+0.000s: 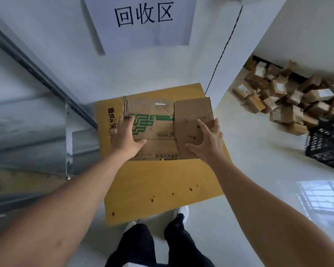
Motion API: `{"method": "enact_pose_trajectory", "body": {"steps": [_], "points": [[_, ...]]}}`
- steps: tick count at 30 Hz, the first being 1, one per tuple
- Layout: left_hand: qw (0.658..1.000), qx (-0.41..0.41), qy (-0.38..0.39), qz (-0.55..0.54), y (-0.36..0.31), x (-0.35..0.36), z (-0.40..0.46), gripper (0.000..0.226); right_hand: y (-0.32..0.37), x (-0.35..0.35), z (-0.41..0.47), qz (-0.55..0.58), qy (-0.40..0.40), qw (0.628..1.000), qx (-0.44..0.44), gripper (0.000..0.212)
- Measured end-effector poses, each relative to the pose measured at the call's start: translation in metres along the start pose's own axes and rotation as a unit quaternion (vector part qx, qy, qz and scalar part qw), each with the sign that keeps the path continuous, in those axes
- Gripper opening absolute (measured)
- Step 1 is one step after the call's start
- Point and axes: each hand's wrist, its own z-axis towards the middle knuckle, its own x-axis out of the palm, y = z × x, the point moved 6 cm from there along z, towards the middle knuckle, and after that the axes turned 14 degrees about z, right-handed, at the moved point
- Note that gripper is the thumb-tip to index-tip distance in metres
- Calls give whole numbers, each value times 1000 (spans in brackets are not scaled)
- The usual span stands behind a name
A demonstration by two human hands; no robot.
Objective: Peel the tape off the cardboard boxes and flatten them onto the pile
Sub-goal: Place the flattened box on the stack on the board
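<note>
A flattened brown box with green print (154, 128) lies on a large yellow sheet of flat cardboard (162, 182) on the floor by the wall. Another flat brown piece (191, 112) overlaps its right side. My left hand (123, 135) lies spread on the printed box's left edge, fingers straight. My right hand (206, 141) is above the brown piece's right side, fingers spread and slightly bent; whether it touches the cardboard is unclear. A short white strip of tape (160, 104) shows near the box's far edge.
A heap of taped-up cardboard boxes (285, 97) lies on the floor at the right, beside a black plastic crate (328, 145). A metal shelf frame (46, 116) stands at the left. A paper sign (143, 22) hangs on the wall ahead. My feet are just behind the yellow sheet.
</note>
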Motion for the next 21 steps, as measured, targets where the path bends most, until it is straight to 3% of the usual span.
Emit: {"method": "enact_pose_trajectory", "body": {"steps": [8, 21], "points": [[995, -91, 5, -50, 21, 33, 59, 95, 7, 48, 89, -16, 59, 997, -38, 97], [995, -63, -30, -71, 40, 91, 138, 86, -1, 106, 179, -37, 81, 994, -69, 85]]}}
